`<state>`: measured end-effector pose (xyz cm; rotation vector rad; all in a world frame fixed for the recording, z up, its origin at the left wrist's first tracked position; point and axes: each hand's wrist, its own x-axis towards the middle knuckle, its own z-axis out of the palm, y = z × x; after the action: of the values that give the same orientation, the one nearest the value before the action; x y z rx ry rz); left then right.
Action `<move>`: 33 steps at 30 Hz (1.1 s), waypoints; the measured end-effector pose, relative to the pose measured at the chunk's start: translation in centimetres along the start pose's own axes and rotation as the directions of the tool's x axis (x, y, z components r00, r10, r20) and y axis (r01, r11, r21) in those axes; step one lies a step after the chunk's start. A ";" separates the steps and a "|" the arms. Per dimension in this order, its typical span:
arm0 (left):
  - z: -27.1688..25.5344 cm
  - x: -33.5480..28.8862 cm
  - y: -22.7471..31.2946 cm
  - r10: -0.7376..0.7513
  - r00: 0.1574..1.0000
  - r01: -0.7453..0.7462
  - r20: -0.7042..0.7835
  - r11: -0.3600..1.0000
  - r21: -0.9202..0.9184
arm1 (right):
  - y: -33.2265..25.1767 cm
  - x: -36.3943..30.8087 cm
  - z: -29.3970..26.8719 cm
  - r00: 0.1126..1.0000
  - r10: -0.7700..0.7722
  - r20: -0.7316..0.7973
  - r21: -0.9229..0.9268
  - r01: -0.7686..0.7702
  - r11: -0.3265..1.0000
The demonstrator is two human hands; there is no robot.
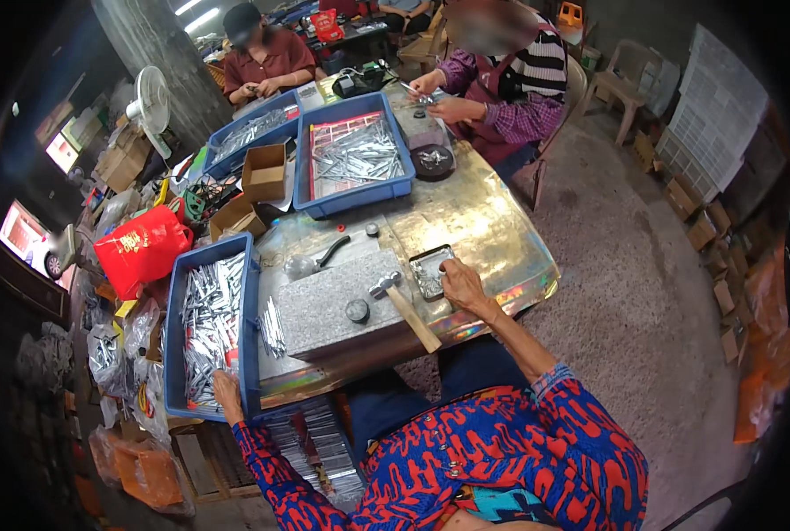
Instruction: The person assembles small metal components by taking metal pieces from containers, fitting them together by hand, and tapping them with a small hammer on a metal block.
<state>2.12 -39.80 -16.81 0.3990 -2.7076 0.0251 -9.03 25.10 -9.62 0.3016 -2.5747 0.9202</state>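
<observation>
My left hand [228, 396] reaches over the near right rim of a blue tray [250, 341] full of slim silvery metal pieces [209, 310]. Its fingers are curled among the pieces; what they grip cannot be made out. Over the right edge of a small metal dish [419, 263] of tiny shiny parts is my right hand [466, 286], its fingers drawn together and partly hidden. Between the hands lies a grey stone block [333, 305]. On the block are a hammer [411, 314] with a wooden handle and a dark round metal piece [358, 311].
Beside the block lie a row of metal pieces [272, 327] and black-handled pliers [334, 251]. Farther off stand another blue tray [350, 208], a cardboard box [265, 172] and a red bag [142, 250]. Two people work across the table. A tray [319, 451] of metal strips sits low beside my legs.
</observation>
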 end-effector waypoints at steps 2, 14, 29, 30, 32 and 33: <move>0.2 1.1 2.5 0.048 0.995 -0.044 -0.087 0.998 0.047 | -0.1 -0.4 -0.6 1.000 0.011 0.023 -0.075 -0.009 0.997; -12.4 4.2 12.3 -0.615 0.775 0.327 0.145 0.195 -0.925 | -0.4 1.0 1.2 0.977 -0.142 0.158 -0.319 0.187 0.929; -18.0 2.6 29.3 0.071 0.881 0.388 0.467 -0.672 -0.631 | 2.2 2.4 0.8 0.927 -0.269 0.263 -0.157 0.316 0.936; -18.0 2.4 30.3 0.121 0.873 0.418 0.471 -0.685 -0.597 | 2.4 2.4 0.8 0.915 -0.387 0.112 -0.103 0.398 0.912; -17.8 2.1 32.0 0.164 0.859 0.460 0.486 -0.664 -0.589 | 2.5 2.4 0.6 0.874 -0.484 -0.045 -0.063 0.481 0.875; -17.8 2.0 32.8 0.195 0.850 0.477 0.489 -0.677 -0.560 | 2.3 2.5 0.4 0.955 -0.288 0.076 0.105 0.280 0.954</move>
<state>-1.99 -7.54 1.66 0.2025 -1.1226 -2.8875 -12.16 26.44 -10.14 0.7354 -2.4831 0.9382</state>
